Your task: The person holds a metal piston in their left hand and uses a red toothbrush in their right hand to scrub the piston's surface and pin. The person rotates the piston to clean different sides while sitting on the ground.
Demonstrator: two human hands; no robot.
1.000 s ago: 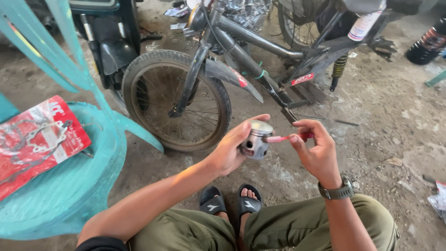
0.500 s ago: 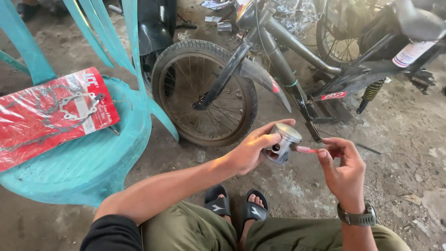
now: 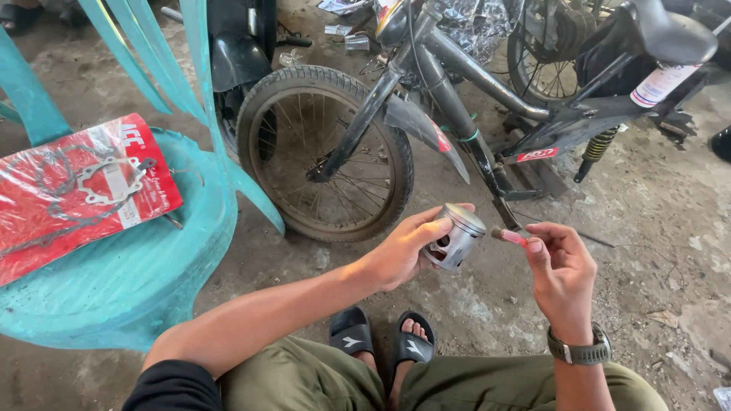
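Left hand [image 3: 400, 255] grips a shiny, tilted metal piston [image 3: 454, 237]; right hand [image 3: 562, 272] pinches a small pink brush [image 3: 509, 237] just beside it

Left hand [image 3: 400, 255] wrapped the near side of the metal piston [image 3: 454, 237], so that side and the fingertips behind it were hidden. Right hand [image 3: 562, 275] covered the handle end of the small pink brush [image 3: 509, 236]; bristle tip was too small to make out. Teal plastic chair [image 3: 145, 281] was cut off at the left and top edges. Red gasket pack [image 3: 76, 194] ran off the left edge. Motorbike frame [image 3: 487, 84] and its seat were clipped at the top and right. Black sandals [image 3: 381, 342] were partly hidden by the olive trousers [image 3: 320, 377].
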